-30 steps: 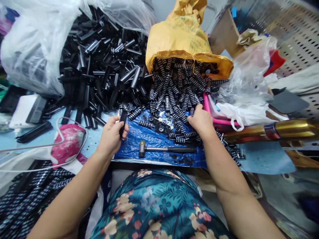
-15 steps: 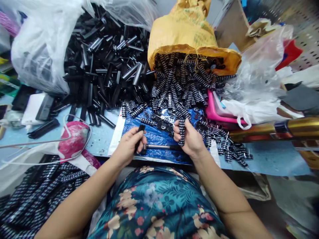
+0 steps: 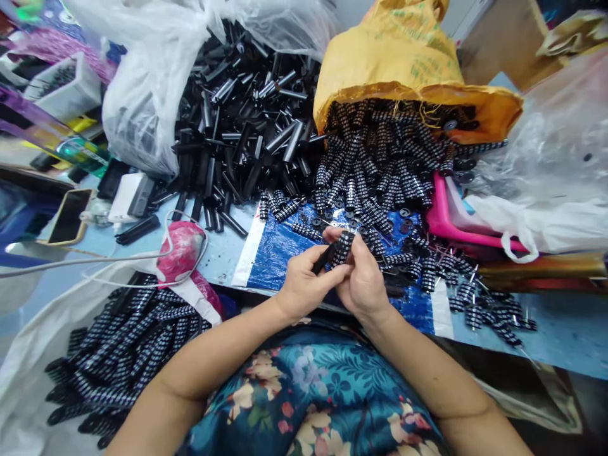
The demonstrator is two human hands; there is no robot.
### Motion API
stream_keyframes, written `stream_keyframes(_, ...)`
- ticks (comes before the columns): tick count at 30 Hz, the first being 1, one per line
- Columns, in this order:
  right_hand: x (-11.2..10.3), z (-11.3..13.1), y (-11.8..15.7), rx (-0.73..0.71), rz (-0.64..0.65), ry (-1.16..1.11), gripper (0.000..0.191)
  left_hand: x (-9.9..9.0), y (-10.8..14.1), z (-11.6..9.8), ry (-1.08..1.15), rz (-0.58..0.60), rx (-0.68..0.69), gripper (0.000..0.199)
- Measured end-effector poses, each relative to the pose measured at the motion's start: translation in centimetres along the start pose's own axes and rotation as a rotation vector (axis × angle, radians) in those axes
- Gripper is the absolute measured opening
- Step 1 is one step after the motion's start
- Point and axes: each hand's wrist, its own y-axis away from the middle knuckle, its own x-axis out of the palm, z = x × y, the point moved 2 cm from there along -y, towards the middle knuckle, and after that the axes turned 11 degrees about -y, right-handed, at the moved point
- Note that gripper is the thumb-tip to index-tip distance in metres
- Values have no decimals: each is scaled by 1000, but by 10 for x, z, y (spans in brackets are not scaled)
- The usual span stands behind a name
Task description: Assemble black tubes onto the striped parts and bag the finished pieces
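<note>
My left hand (image 3: 306,282) is closed on a slim black piece (image 3: 323,259), its thumb reaching across to my right hand. My right hand (image 3: 365,278) is wrapped round a black roller with pale dotted rows (image 3: 342,248). The two pieces meet between my hands, and the fingers hide the exact joint. Beneath and beyond them lies a blue plastic sheet (image 3: 278,253) with small black discs on it. A heap of similar dotted rollers (image 3: 361,164) spills out behind my hands.
An open yellow sack (image 3: 389,60) stands at the back. Smooth black tubes (image 3: 237,126) are piled left of it. A pink tray (image 3: 441,215) is at the right. A white cable loops over a red round object (image 3: 180,250); dotted pieces (image 3: 142,354) fill a bag at lower left.
My hands have come together, the left moving right with its black piece until it meets the roller. The view has turned left, shifting the table rightward in the picture.
</note>
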Motion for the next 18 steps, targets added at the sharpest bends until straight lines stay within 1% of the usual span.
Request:
stream_keyframes(1, -5, 2, 0, -99, 68, 144, 54, -2, 0, 1, 11, -4, -24, 21)
stream_keyframes(4, -20, 12, 1, -458, 329, 606, 98, -13, 3, 5, 47, 31, -102, 24)
stream_keyframes(5, -23, 14, 2, -560, 420, 719, 106, -18, 5, 6, 50, 49, -112, 25)
stream_keyframes(6, -26, 15, 4, -633, 499, 798, 107, -21, 7, 7, 50, 65, -118, 27)
stream_keyframes(7, -27, 15, 5, -688, 548, 846, 105, -24, 8, 9, 51, 68, -124, 29)
stream_keyframes(8, -28, 15, 7, -725, 561, 871, 103, -26, 9, 10, 61, 61, -140, 31)
stream_keyframes(11, -23, 13, 12, -765, 503, 895, 103, -24, 11, 15, 139, 8, -229, 44)
stream_keyframes(13, -18, 11, 17, -771, 530, 890, 104, -20, 12, 16, 179, -37, -259, 49)
stream_keyframes(15, -14, 8, 22, -794, 570, 884, 102, -17, 14, 16, 211, -64, -245, 46)
stream_keyframes(18, -13, 6, 26, -857, 554, 900, 99, -16, 14, 14, 328, -40, -250, 39)
